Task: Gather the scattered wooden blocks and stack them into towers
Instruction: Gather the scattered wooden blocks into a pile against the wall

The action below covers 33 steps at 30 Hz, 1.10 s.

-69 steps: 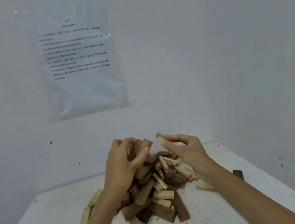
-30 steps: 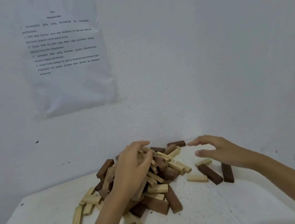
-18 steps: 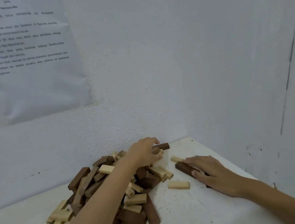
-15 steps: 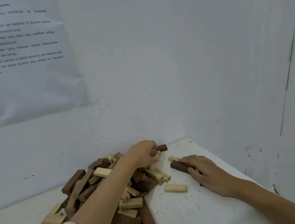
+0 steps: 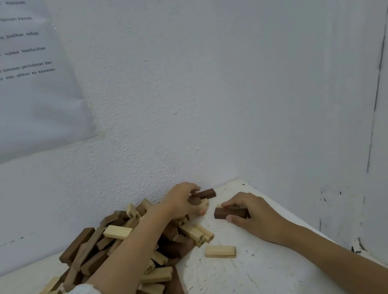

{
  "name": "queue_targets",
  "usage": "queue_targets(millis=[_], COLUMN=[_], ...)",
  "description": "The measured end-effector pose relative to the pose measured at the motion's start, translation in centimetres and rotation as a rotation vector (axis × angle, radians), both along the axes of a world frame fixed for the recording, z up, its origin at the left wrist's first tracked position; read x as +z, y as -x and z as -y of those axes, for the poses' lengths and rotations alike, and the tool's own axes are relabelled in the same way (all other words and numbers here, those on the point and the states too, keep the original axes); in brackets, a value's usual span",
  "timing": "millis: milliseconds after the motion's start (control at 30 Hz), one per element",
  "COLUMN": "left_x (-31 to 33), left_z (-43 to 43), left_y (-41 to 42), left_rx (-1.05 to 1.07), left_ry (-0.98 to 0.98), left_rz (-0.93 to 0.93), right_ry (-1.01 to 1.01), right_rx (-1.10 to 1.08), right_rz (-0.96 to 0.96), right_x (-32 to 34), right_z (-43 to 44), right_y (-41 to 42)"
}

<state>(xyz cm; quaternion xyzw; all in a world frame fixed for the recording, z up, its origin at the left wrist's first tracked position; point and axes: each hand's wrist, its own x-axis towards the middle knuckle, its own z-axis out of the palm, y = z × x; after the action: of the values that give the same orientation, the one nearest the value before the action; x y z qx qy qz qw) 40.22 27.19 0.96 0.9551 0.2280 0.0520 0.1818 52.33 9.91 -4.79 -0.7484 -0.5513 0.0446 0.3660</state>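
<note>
Head view: my right hand point(image 5: 256, 212) pinches a dark block point(image 5: 229, 213) by its long sides on the table point(image 5: 252, 283) near the corner; my left hand point(image 5: 182, 203) curls round blocks point(image 5: 207, 193) atop the pile point(image 5: 117, 249). Light, rigid, smooth wood, I judge.

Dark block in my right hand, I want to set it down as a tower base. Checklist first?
1. Right hand grips the dark brown block: ok.
2. Bare table near it for a base: ok.
3. Left hand has a firm hold at the far edge of the pile: cannot tell.
4. Loose light block gathered: not ok, it lies apart from the pile.
5. Any tower started: not ok.
</note>
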Motion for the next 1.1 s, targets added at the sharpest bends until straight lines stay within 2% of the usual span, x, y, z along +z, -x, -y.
queue_targets(millis=[100, 200, 300, 467, 567, 767, 1100], left_x=[0.1, -0.2, -0.5, -0.6, -0.7, -1.1, -1.2], left_z=[0.2, 0.5, 0.7, 1.3, 1.6, 3.3, 8.0], left_y=[-0.2, -0.4, -0.8, -1.1, -1.3, -1.5, 0.4], left_rx=[-0.031, -0.052, -0.050, -0.046, -0.072, -0.150, -0.246], left_ry=[0.087, 0.053, -0.023, -0.020, -0.030, -0.004, -0.010], left_rz=[0.007, -0.083, -0.106, -0.064, -0.040, -0.022, -0.051], right_ry=[-0.034, 0.000, 0.122, 0.448, 0.561, 0.674, 0.659], right_rx=[-0.066, -0.164, -0.184, -0.131, -0.078, -0.096, -0.190], right_rz=[-0.068, -0.032, -0.013, 0.004, 0.004, 0.030, 0.032], right_x=[0.3, 0.6, 1.7, 4.6, 5.7, 6.4, 6.2], right_z=[0.7, 1.4, 1.9, 2.7, 3.3, 3.7, 6.1], right_y=[-1.0, -1.4, -1.6, -2.2, -2.3, -1.5, 0.0])
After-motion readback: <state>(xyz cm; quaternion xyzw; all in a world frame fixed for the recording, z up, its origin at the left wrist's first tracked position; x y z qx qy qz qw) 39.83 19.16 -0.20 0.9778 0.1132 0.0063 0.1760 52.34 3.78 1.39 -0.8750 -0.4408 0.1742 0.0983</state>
